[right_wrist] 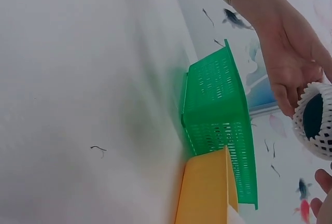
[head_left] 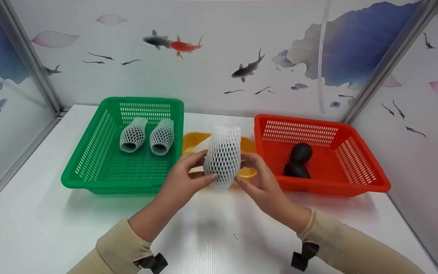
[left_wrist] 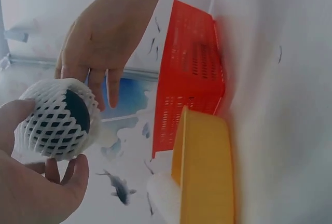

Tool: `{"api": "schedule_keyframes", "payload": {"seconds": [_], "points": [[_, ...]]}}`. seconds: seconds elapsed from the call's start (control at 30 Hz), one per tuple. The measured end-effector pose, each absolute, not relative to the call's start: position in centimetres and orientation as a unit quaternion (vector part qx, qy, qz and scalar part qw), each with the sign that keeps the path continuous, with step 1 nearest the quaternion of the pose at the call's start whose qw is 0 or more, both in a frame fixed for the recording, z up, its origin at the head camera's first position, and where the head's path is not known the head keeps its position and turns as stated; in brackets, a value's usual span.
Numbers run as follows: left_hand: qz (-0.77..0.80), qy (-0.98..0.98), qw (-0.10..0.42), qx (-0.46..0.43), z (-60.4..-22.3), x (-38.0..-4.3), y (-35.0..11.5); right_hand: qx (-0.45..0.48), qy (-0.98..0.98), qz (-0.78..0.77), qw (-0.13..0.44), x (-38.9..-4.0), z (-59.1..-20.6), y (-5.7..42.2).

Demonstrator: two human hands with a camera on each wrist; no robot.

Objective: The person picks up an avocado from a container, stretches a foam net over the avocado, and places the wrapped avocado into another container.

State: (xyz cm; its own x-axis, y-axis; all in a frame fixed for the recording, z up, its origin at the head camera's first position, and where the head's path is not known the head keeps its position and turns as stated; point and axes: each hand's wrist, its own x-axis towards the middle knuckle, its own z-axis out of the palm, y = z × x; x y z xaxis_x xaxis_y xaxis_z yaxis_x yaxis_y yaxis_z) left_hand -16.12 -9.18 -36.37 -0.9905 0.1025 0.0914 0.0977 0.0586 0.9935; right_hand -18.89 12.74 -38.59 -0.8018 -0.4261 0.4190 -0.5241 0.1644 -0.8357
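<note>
My left hand (head_left: 186, 175) grips a white foam net sleeve (head_left: 223, 158), thumb on the near side. Inside it is a smooth dark rounded item (left_wrist: 77, 110), showing at the sleeve's open lower end; its kind is not clear. From the other side my right hand (head_left: 266, 186) holds the same sleeve with thumb and fingers. The sleeve stands upright above the table, its upper part narrower. Behind it, the yellow container (head_left: 248, 173) holds more white material (left_wrist: 163, 195), partly hidden. Two dark egg-shaped items (head_left: 301, 152) touch each other in the red basket (head_left: 340, 190).
At left stands a green basket (head_left: 116, 186) with two net-wrapped dark items (head_left: 132, 135) lying in it. The baskets flank the yellow container on a white table (head_left: 211, 236). Printed wall panels (head_left: 219, 87) close off the back and sides. A small dark thread (head_left: 235, 236) lies in front.
</note>
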Motion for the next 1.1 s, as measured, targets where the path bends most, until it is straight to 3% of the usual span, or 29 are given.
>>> {"api": "schedule_keyframes", "payload": {"seconds": [0.4,0.63,0.8,0.93,1.1], "points": [[0.626,0.778,0.017,0.042,-34.5,-17.4,-12.6,0.320,-0.812,0.482,0.082,-20.3,-37.6,9.1],[0.528,0.848,0.046,0.020,-34.1,-17.8,-15.2,0.332,-0.877,0.336,0.093,-21.3,-36.9,6.9],[0.496,0.868,0.026,0.001,-34.3,-18.3,-17.2,0.343,-0.897,0.276,0.042,-22.1,-37.2,5.3],[0.487,0.873,0.022,-0.025,-34.8,-18.8,-18.6,0.388,-0.894,0.224,0.008,-22.4,-38.2,4.1],[0.472,0.880,0.013,-0.045,-34.9,-19.4,-19.8,0.500,-0.857,0.125,0.031,-22.9,-39.4,2.6]]}}
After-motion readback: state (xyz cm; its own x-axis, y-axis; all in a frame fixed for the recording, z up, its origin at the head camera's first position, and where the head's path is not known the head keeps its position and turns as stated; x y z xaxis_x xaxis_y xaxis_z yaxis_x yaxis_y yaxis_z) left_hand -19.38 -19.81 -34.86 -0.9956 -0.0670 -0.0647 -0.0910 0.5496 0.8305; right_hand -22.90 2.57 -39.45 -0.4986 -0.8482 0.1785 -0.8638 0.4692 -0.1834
